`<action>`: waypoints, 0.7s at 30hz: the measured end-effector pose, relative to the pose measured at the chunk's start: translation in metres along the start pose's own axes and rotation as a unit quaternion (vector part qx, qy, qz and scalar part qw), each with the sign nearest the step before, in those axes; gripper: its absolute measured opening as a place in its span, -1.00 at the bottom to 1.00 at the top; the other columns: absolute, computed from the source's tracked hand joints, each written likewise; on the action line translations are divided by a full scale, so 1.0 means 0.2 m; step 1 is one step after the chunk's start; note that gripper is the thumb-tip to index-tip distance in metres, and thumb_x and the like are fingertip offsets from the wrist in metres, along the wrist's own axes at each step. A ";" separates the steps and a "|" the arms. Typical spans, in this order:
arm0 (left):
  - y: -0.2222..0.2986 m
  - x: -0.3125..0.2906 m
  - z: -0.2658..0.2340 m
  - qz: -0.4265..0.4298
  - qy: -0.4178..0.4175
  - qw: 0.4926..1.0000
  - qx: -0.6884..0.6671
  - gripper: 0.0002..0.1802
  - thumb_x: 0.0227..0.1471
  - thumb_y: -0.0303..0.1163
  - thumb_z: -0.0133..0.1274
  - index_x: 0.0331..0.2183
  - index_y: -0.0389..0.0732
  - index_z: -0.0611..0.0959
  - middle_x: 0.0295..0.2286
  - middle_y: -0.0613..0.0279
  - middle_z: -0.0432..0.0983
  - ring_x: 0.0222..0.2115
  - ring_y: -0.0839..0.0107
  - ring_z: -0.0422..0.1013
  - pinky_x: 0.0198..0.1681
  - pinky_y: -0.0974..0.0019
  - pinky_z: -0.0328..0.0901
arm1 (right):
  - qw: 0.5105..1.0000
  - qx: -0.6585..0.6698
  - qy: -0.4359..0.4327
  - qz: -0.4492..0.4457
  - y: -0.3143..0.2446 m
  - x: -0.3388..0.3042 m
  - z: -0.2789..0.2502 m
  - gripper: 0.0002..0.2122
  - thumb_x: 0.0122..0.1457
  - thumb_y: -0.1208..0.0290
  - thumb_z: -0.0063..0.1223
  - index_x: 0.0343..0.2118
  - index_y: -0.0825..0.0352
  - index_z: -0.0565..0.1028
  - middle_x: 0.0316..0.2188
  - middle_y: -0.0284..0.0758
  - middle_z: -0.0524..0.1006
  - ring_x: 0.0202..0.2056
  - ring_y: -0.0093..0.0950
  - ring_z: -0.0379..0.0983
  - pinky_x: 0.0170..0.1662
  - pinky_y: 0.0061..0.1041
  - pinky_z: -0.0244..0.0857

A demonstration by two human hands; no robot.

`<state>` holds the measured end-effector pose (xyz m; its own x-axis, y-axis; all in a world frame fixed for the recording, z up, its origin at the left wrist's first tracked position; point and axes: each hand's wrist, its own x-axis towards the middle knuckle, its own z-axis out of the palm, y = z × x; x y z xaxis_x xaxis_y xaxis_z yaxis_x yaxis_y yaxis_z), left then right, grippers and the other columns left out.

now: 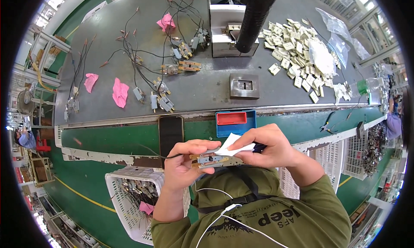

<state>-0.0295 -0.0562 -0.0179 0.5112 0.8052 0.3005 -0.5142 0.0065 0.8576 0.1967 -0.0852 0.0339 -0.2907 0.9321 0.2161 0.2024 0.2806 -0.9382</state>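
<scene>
In front of my body, my left hand (177, 172) grips a small electrical part (210, 160) with a grey body, copper-coloured contacts and a dark wire. My right hand (271, 146) pinches a folded white piece of paper or cloth (233, 145) against the upper right of that part. Something dark blue (259, 148) shows behind my right fingers; its kind is hidden. Just beyond my hands sits a blue tray (236, 131) with a smaller red tray (231, 118) inside. A black, flat, phone-shaped object (170, 136) lies to the left of it.
Similar wired parts (164, 102) and pink scraps (120, 92) lie on the dark table's left. A press-like machine (233, 30) and a metal block (245, 86) stand centrally. Many cream-coloured pieces (297, 49) are heaped right, near pliers (328, 124). A white basket (125, 205) stands lower left.
</scene>
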 end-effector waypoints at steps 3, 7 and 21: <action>0.00 0.00 -0.01 0.000 0.007 1.000 -0.004 -0.47 -0.27 -0.67 0.26 -0.18 -0.26 0.42 -0.16 -0.20 0.42 -0.08 0.12 0.40 -0.08 0.19 0.38 | 1.000 -0.003 -0.012 -0.006 -0.02 0.01 0.00 -0.81 -0.10 0.58 0.21 -0.34 0.30 0.58 -0.50 -0.32 0.58 -0.51 -0.48 0.54 -0.46 -0.61 0.34; -0.01 0.00 -0.01 0.005 0.011 1.000 -0.004 -0.48 -0.26 -0.66 0.26 -0.19 -0.26 0.42 -0.16 -0.19 0.43 -0.07 0.10 0.39 -0.07 0.16 0.38 | 1.000 -0.015 -0.008 -0.001 -0.03 0.01 0.00 -0.80 -0.11 0.58 0.21 -0.34 0.30 0.58 -0.49 -0.32 0.58 -0.51 -0.47 0.54 -0.47 -0.61 0.34; 0.00 0.01 -0.02 0.006 0.008 1.000 -0.014 -0.48 -0.25 -0.64 0.27 -0.19 -0.25 0.42 -0.15 -0.19 0.43 -0.05 0.10 0.37 -0.05 0.13 0.36 | 0.998 -0.041 -0.046 -0.018 -0.05 0.03 -0.02 -0.79 -0.05 0.54 0.19 -0.28 0.33 0.54 -0.43 -0.26 0.57 -0.46 -0.36 0.52 -0.39 -0.52 0.38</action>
<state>-0.0317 -0.0526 -0.0186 0.4932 0.8153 0.3034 -0.5393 0.0129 0.8420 0.1966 -0.0814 0.0458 -0.3836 0.8971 0.2195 0.2657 0.3348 -0.9041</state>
